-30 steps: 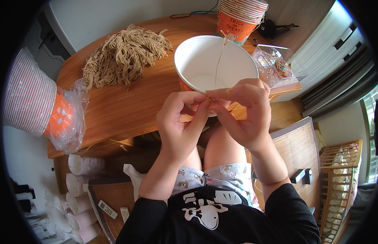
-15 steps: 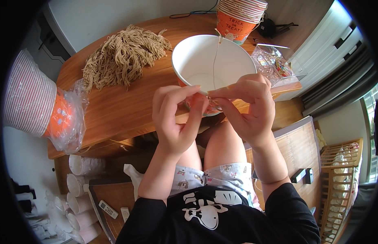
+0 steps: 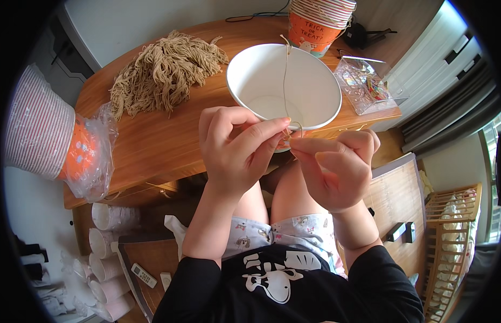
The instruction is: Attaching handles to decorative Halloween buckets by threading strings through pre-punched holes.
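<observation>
A large paper bucket (image 3: 315,81), white inside with orange showing below its rim, stands at the near edge of the table. A thin beige string (image 3: 285,81) is knotted at its far rim and hangs across the opening toward me. At the near rim, my left hand (image 3: 229,151) is closed in a pinch on the string, thumb and forefinger together. Just right of it, my right hand (image 3: 339,169) also pinches the string. A small loop of string stands up between the two hands. The fingertips hide the near hole and any knot there.
A heap of beige strings (image 3: 164,72) lies at the table's left. Stacked orange buckets (image 3: 314,32) stand at the back, beside a clear plastic box (image 3: 369,89) of small items. More nested buckets (image 3: 43,126) in plastic wrap are at far left, above several white cups (image 3: 102,245).
My right hand has moved down and slightly right, away from the rim. My left fingers have shifted right along the rim, and a string loop now shows between the hands.
</observation>
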Tool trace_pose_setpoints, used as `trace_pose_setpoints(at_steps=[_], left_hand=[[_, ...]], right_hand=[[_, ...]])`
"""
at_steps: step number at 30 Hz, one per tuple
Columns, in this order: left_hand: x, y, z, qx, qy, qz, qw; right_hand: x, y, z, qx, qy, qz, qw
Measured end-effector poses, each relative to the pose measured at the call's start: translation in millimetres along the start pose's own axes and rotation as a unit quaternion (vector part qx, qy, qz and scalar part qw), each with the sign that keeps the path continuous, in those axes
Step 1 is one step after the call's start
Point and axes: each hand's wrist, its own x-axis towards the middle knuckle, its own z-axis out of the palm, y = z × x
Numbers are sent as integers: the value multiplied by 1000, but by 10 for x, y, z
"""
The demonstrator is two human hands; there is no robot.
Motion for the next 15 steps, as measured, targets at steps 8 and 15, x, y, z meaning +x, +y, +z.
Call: trace_pose_setpoints(at_steps=[8,15], left_hand=[[46,14,-10,58,5,44,997],[39,6,17,67,14,53,996]], right_hand=[[-140,-80,41,117,0,161,980],[-270,-49,137,218,40,217,951]])
